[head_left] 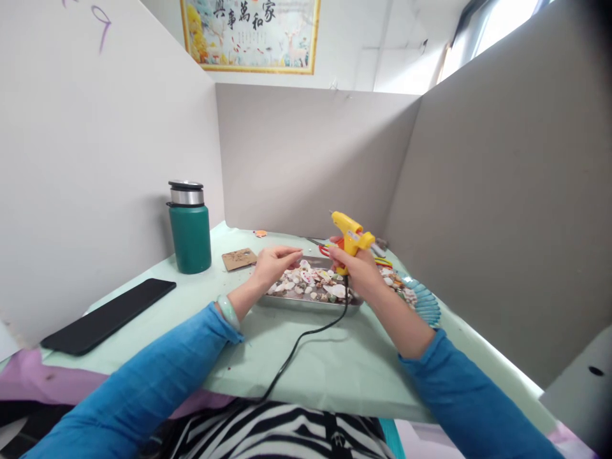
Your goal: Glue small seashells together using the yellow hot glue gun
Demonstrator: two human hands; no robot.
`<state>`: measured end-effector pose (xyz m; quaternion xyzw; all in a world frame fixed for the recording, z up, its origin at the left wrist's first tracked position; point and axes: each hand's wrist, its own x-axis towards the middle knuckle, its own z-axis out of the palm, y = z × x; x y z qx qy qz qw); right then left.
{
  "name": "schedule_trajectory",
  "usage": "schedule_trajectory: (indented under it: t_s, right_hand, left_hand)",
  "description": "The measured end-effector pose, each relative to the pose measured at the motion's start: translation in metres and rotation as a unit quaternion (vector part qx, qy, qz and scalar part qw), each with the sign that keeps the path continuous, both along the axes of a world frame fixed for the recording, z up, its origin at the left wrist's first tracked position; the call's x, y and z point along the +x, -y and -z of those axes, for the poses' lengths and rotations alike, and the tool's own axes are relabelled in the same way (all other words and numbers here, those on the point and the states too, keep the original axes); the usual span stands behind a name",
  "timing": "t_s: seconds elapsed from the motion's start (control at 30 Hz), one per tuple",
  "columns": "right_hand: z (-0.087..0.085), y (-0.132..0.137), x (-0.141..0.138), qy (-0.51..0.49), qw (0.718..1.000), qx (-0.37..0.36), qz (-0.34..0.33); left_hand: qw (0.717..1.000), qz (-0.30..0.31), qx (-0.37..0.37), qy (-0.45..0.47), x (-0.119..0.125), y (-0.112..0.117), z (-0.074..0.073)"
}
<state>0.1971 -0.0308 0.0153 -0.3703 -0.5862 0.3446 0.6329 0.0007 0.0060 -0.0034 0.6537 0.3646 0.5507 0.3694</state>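
Head view: right of centre, the right hand grasps a glue gun; its cord, trailing lower centre, could snag, jerking it. Whether the left hand pinches anything, I cannot tell.

The glue gun looks like smooth, slightly glossy plastic, and the tray is metal. At left, the bottle is matt below a shiny metal neck; the sleeves are creased cloth.
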Motion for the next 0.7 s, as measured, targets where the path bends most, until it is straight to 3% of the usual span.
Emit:
schedule_trajectory:
  t_s: [0.17, 0.43, 0.7]
  right_hand:
    - [0.012, 0.000, -0.018, -0.013, 0.999, -0.036, -0.032]
    - [0.016, 0.000, -0.019, -0.062, 0.993, -0.066, -0.070]
    - [0.017, -0.002, -0.018, -0.059, 0.994, -0.071, -0.053]
  left_hand:
    - [0.996, 0.040, 0.075, -0.037, 0.004, 0.008, 0.001]
    - [0.986, 0.051, 0.123, -0.101, 0.005, 0.007, 0.005]
    - [0.971, -0.011, 0.193, -0.144, 0.003, 0.000, 0.010]
